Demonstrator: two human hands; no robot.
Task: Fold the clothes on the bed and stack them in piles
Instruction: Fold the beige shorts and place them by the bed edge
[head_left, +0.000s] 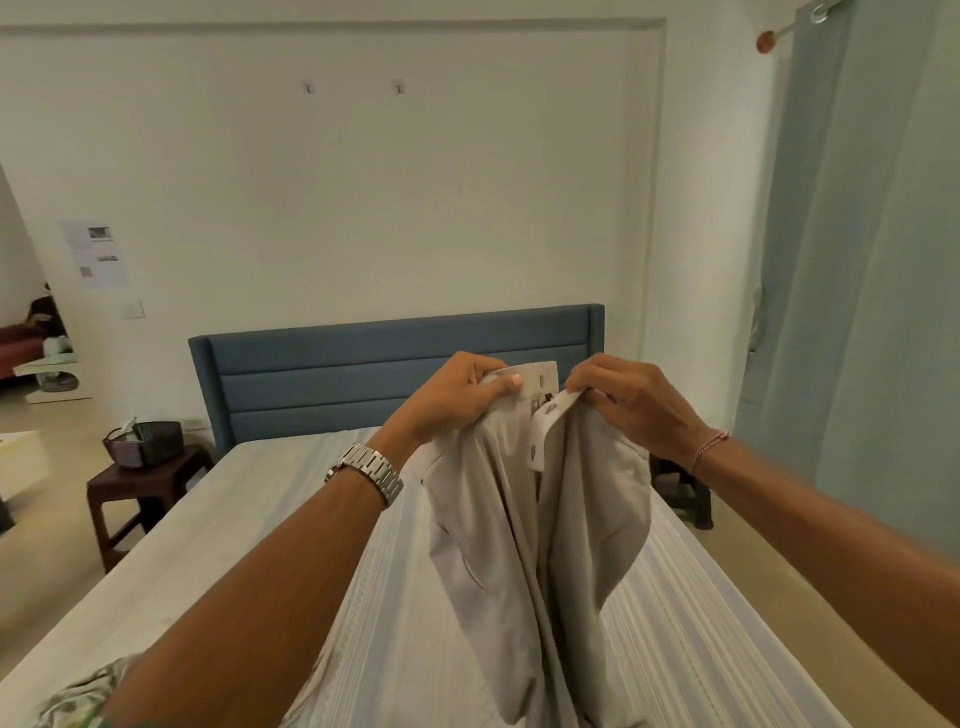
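Head view: one wide look down the bed toward the headboard, both arms reaching forward.
Trousers: pale beige, held up in the air above the bed by the waistband; the legs hang down and pass out of the bottom edge.
Left hand: fingers and thumb curled on the left half of the waistband, pinching the cloth; a watch sits on that wrist.
Right hand: fingers curled on the right half of the waistband, beside the white inner band with its buttonholes.
Fly: seems open, the two halves just apart between the hands.
Step in hand: likely lining up the waistband before the first fold.
Doing it well: bring the two halves together edge to edge, let the legs hang freely so the seams match, then lay the trousers flat on the bed.
Risk: the hanging legs look twisted together low down; a shake may be needed first.
Other clothes: a patterned garment lies at the near left corner of the bed.
Piles: none visible.
Beside the bed: a basket on a dark stool.
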